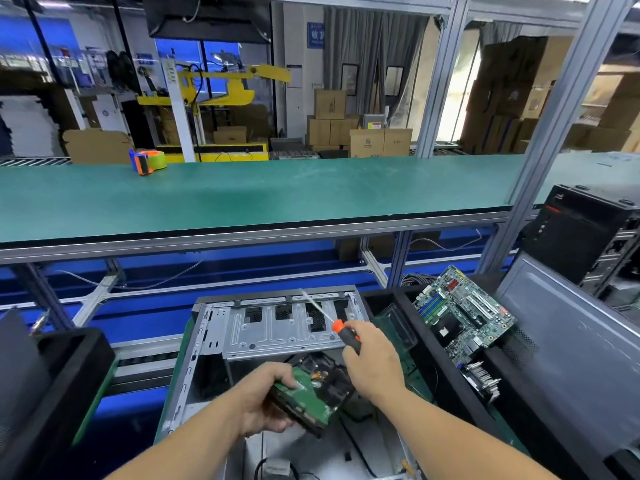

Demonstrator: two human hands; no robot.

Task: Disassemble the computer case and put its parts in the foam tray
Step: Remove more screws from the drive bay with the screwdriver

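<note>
The open grey computer case (221, 327) lies on its side in front of me. My left hand (263, 400) grips a hard drive (311, 393), green circuit board up, above the case interior. My right hand (374, 362) holds an orange-and-black screwdriver (343, 332), its shaft pointing up and left over the case's drive cage. To the right, the black foam tray (429, 348) holds a green motherboard (464, 313) and a metal finned part (485, 379).
A grey side panel (568, 344) lies at the right, with another black tower case (588, 233) behind it. A black tray (69, 368) stands at the left. A tape dispenser (147, 161) sits on the green conveyor (277, 195) beyond. Loose cables lie inside the case.
</note>
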